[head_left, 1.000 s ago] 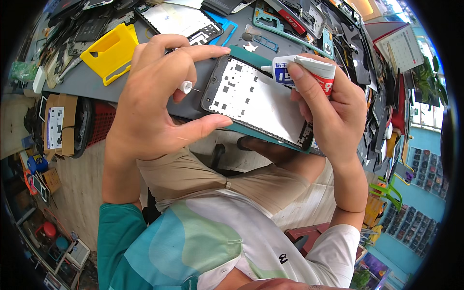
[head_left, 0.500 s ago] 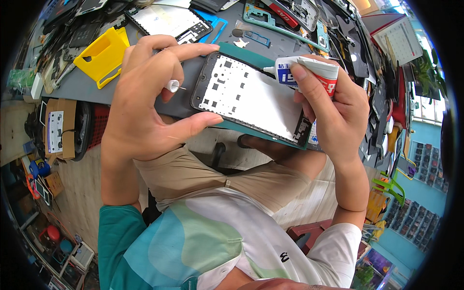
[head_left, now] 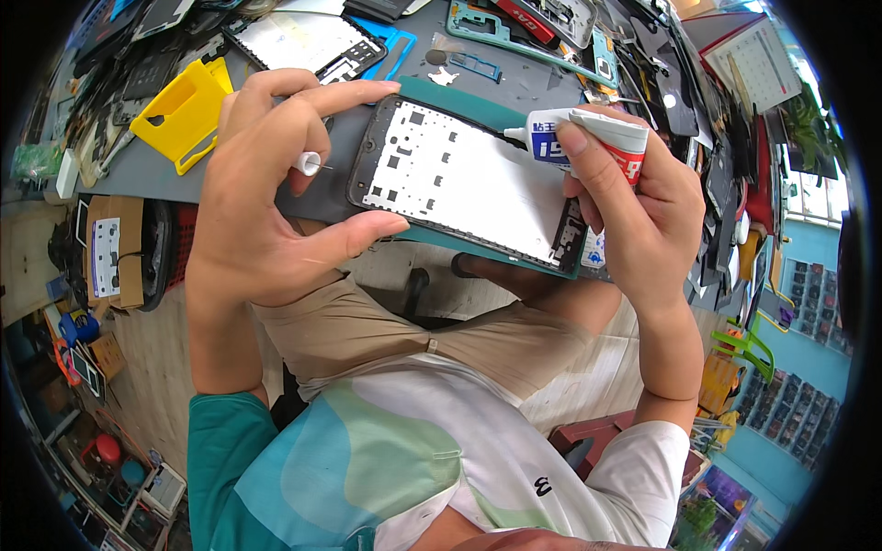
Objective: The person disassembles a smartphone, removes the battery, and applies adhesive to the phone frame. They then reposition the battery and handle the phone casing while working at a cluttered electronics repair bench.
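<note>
A phone frame point(head_left: 496, 193) with a black rim and a white inner panel lies at a slant on a green mat point(head_left: 432, 90). My left hand point(head_left: 248, 188) reaches across its left end, thumb at the near edge and forefinger by the far corner. The curled fingers of that hand hold a small white cap point(head_left: 308, 163) with a thin pin. My right hand point(head_left: 643, 216) grips a white, blue and red glue tube point(head_left: 544, 138) above the frame's right half. The tube's nozzle points left, close to the far long edge; whether it touches is unclear.
Behind the mat lie a teal phone frame point(head_left: 542, 48), a second white-panelled frame point(head_left: 303, 44) and a small blue bracket point(head_left: 476, 66). A yellow plastic holder point(head_left: 179, 115) sits at left. Piles of phone parts line both sides. A cardboard box point(head_left: 129, 248) stands below the bench's left end.
The nozzle has slid a little to the right along the frame's far edge. The bench and phone frame appear slightly farther left in the picture. Both hands keep their grip.
</note>
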The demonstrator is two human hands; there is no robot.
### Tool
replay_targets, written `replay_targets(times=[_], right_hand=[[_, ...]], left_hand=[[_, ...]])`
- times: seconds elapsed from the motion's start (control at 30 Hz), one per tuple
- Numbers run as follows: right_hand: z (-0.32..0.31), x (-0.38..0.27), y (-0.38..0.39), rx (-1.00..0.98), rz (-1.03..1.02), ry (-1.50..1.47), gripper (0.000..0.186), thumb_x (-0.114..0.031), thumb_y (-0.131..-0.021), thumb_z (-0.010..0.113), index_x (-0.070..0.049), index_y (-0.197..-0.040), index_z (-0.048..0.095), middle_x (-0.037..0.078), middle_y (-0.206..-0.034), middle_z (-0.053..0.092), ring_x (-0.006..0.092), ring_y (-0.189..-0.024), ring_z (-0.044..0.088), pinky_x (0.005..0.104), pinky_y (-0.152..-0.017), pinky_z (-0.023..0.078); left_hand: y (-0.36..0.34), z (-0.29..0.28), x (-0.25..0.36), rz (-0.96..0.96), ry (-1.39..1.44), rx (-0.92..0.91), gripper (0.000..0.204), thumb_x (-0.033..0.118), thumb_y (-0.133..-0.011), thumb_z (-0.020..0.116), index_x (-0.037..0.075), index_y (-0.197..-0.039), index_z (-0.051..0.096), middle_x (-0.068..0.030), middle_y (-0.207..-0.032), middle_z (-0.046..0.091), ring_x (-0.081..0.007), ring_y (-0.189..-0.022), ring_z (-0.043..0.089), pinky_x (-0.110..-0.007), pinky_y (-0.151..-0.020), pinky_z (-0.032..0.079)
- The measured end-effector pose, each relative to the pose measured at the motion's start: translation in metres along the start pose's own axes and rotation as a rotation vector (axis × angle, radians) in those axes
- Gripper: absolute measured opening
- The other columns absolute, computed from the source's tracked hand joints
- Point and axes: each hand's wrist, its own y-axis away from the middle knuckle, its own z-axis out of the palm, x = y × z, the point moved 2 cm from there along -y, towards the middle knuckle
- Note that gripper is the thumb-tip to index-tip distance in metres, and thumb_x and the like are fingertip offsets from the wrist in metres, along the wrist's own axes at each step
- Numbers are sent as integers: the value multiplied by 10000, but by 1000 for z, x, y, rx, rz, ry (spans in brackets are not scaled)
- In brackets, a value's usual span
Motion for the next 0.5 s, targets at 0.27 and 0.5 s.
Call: replay_targets(times=[0.27,0.5], right_hand=[[-5,4,2,3,-44,25,282,-213,-1046,786,0,-1232,783,4,-744,715,15,-571,529,195,-518,364],[-10,7,6,16,-69,55,262,-216,-1048,784,-4,-1201,796,-1,-740,712,10,-583,539,190,-526,367]], left_hand=[[-1,0,1,-17,9,-5,640,304,-701,992,113,-879,408,-212,-1339,772,-328,-1153,565,-330,-899,467],[-1,0,3,-30,13,-9,636,314,-728,985,114,-891,403,-222,-1349,766,-319,-1166,547,-323,-910,456]])
